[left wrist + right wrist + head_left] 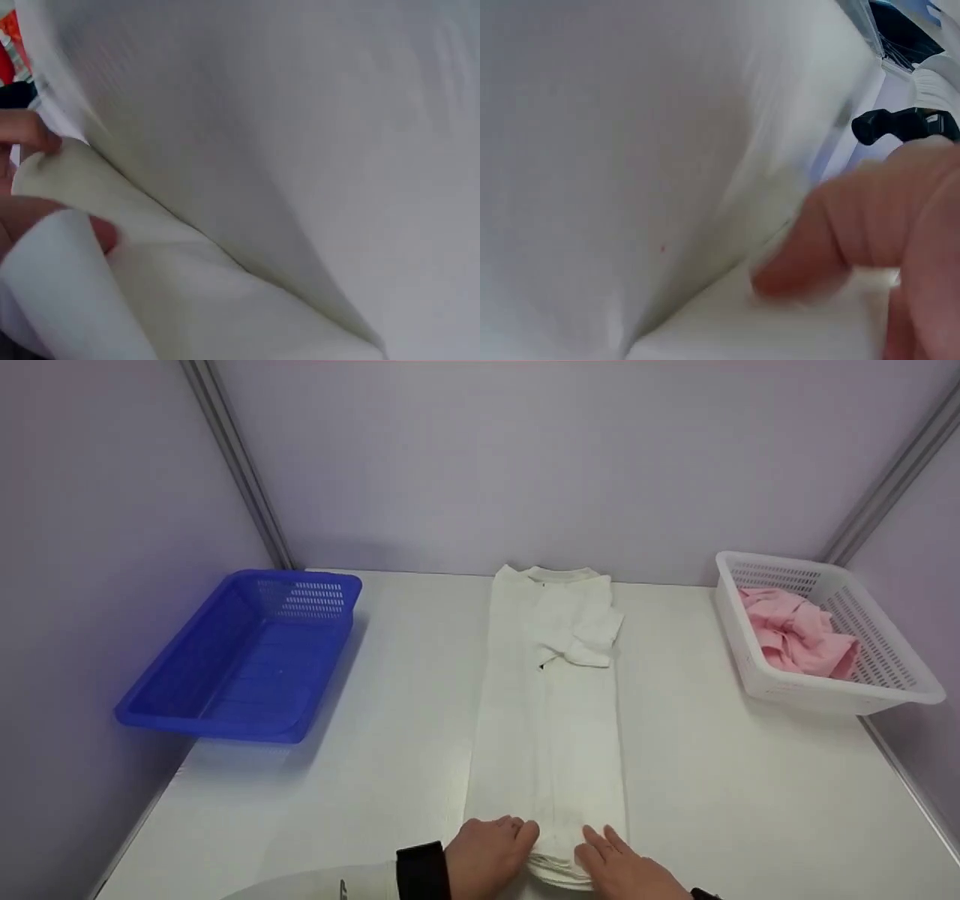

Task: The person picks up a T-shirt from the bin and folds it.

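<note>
A white short-sleeved shirt (555, 735) lies folded lengthwise into a long strip, its collar toward the back wall and one sleeve (581, 634) folded over on top. At the near left corner of its hem, my left hand (491, 851) pinches the fabric with curled fingers. In the left wrist view, the cloth (180, 277) curls around a fingertip (105, 234). My right hand (626, 866) rests at the hem's right corner with its fingers fairly straight. Its thumb (802, 262) is blurred over the cloth in the right wrist view.
To the left stands a blue plastic basket (259, 727) with slotted sides. A white basket (832, 690) holding crumpled pink cloth (802, 634) is at the right. Pale panels (525, 457) wall the white table (390, 697) at the back and sides.
</note>
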`<state>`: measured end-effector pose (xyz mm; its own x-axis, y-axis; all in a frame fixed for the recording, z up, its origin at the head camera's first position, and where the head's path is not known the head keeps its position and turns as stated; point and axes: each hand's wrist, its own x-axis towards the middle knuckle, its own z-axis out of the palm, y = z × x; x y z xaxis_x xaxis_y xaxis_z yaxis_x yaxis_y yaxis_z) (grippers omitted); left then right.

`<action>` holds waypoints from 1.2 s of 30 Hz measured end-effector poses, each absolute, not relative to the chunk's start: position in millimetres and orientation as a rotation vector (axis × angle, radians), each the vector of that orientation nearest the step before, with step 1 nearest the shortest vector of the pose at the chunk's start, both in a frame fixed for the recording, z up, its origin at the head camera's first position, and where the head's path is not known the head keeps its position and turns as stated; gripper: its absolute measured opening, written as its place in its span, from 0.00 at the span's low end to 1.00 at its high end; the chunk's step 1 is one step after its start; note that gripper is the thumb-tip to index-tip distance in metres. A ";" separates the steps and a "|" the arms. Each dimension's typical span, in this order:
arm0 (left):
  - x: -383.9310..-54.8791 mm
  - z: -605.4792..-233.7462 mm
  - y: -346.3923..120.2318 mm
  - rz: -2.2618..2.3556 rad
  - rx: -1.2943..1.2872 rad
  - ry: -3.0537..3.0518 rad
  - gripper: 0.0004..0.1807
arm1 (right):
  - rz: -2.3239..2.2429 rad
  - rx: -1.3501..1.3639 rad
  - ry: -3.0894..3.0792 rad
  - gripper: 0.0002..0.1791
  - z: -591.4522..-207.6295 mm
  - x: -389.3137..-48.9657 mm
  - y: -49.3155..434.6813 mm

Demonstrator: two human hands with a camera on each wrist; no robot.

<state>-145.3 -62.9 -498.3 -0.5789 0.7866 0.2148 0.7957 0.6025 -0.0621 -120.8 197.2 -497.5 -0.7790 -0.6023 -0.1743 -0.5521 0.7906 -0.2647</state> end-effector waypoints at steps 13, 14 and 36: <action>-156.1 -464.7 -99.7 -0.363 -1.637 -2.786 0.07 | -1.035 -1.437 2.310 0.18 -490.4 -153.0 239.5; -156.8 -462.6 -100.7 -0.404 -1.674 -2.814 0.07 | -1.053 -1.368 2.238 0.16 -486.7 -154.3 239.1; -265.3 -427.4 -104.9 -1.851 -1.152 -2.948 0.09 | -1.478 -0.790 2.112 0.09 -436.1 -239.5 264.2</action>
